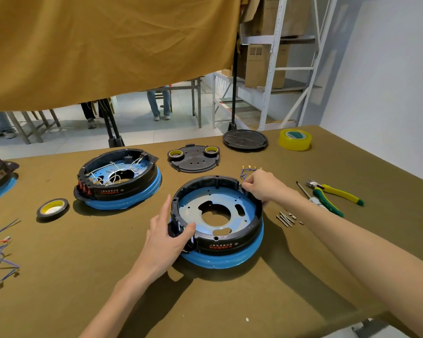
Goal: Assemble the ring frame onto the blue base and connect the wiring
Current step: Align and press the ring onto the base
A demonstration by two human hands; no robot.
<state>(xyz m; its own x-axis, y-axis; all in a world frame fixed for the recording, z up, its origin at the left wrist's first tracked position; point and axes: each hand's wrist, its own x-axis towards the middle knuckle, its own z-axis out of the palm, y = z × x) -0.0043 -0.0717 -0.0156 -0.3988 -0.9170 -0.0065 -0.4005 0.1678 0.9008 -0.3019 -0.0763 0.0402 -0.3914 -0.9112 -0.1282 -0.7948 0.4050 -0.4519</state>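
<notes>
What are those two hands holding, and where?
Both hold the black ring on the blue base: left hand at its near-left rim, right hand at its far-right rim.

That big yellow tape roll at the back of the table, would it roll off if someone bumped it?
Probably not. The yellow tape roll lies flat on its side on the table, so a nudge would likely slide it, not roll it. Its hollow core suggests it is light for its size. Stood on edge, it could roll.

Black ring [253, 217] with red lettering on blue base [230, 261], olive surface [83, 240], yellow tape [295, 139], green-and-yellow pliers [337, 191], mustard cloth [108, 45].
</notes>
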